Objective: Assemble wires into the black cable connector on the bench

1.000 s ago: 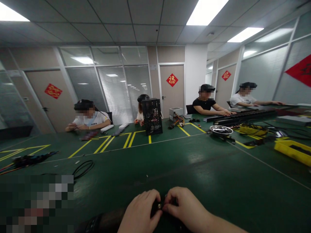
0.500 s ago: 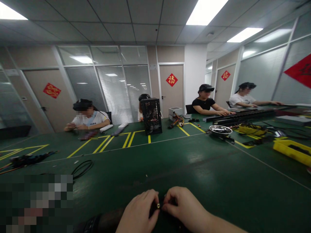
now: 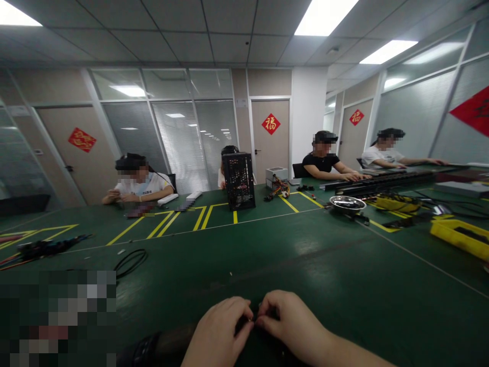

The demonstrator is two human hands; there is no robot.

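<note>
Bottom centre of frame: left hand (image 3: 219, 334) and right hand (image 3: 292, 323) meet fingertip to fingertip. Both are pinched narrow on a small dark part (image 3: 252, 321), held just above the green table (image 3: 305, 265).

The part is mostly hidden by fingers; a pale glint shows at the join. No label or brand is legible on it.

Judgement: light, stiff, easy to drop (too small for a whole-hand hold). Best taken by its sides, between thumb and forefinger.

Left of centre: coil of black cable (image 3: 130, 262).

Mid-frame: black mesh case (image 3: 239, 181), metal bowl (image 3: 347, 204), yellow tray (image 3: 458, 237).

Far wall: red diamond sign (image 3: 271, 124) on the door reads 福. The other red signs cannot be read.
</note>
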